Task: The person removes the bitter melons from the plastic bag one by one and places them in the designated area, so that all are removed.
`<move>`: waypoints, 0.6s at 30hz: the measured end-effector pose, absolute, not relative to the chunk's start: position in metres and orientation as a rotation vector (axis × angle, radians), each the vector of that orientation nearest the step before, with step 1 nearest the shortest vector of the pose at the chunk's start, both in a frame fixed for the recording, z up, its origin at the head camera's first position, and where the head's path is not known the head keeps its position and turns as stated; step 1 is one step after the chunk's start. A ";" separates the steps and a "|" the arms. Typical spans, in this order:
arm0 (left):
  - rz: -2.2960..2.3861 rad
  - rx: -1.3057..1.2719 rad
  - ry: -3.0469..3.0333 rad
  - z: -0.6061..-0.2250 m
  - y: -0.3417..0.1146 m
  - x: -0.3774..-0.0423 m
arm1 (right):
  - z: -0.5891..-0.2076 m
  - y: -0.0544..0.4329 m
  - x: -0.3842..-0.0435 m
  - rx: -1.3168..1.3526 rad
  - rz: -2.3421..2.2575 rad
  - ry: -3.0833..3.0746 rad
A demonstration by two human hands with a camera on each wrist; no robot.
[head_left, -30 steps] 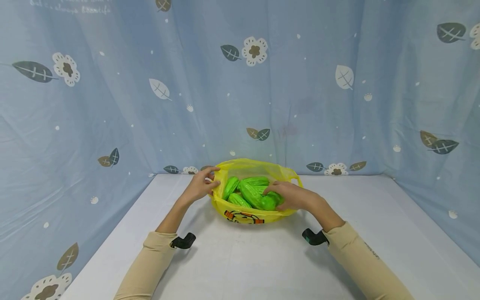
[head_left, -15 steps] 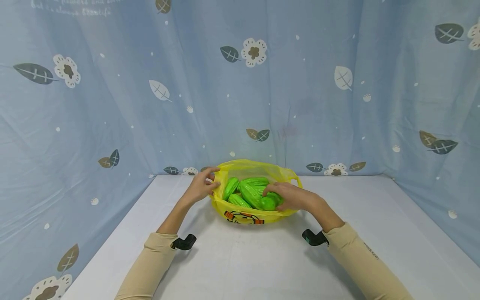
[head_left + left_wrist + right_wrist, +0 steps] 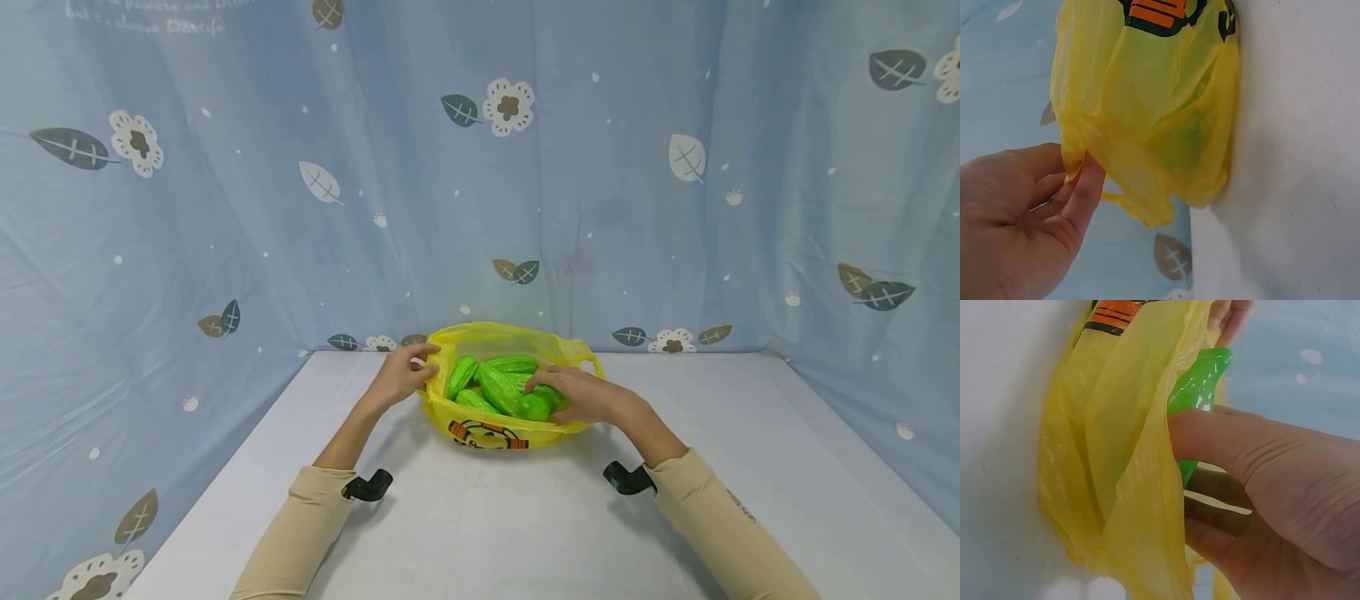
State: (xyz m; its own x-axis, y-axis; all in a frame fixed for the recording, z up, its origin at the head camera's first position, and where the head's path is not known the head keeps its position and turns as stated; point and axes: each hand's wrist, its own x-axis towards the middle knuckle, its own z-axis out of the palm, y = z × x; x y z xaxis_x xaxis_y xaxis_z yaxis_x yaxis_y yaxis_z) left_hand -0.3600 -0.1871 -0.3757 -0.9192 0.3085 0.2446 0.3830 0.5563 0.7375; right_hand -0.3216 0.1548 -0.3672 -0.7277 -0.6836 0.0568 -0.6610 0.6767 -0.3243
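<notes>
A yellow plastic bag (image 3: pixel 558 432) with a printed orange and black design lies with its mouth open. Several glossy green, ridged bitter melons (image 3: pixel 501 388) are inside it. My left hand (image 3: pixel 397 377) pinches the bag's left rim; in the left wrist view, folds of yellow film run between its fingers (image 3: pixel 1088 187). Reaching in from the right, my right hand (image 3: pixel 587 393) has its thumb and fingers around a bitter melon (image 3: pixel 1202 381) near the bag's right rim. The bag's wall covers much of that bitter melon in the right wrist view.
The bag rests on a white table (image 3: pixel 480 517), close to its back edge. A blue curtain (image 3: pixel 570 192) with leaves and flowers hangs behind and at both sides. A bag handle loop (image 3: pixel 592 363) stands up at the right rim.
The left hand's fingertips have come down slightly and drawn closer together on the bag's rim. The right hand and the bitter melons have stayed almost still.
</notes>
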 end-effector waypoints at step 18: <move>-1.284 -0.519 -2.722 -0.372 -0.200 -0.363 | -0.371 0.141 -0.332 -1.136 -0.516 2.807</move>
State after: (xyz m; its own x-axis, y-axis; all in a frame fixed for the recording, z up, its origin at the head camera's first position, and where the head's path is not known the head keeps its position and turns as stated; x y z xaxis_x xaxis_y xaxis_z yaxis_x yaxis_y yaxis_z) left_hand -0.3634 -0.2001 -0.3719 -0.9385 0.2657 0.2206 0.3392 0.5895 0.7331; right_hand -0.3317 0.1415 -0.3707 -0.7245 -0.6867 0.0600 -0.6631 0.6705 -0.3328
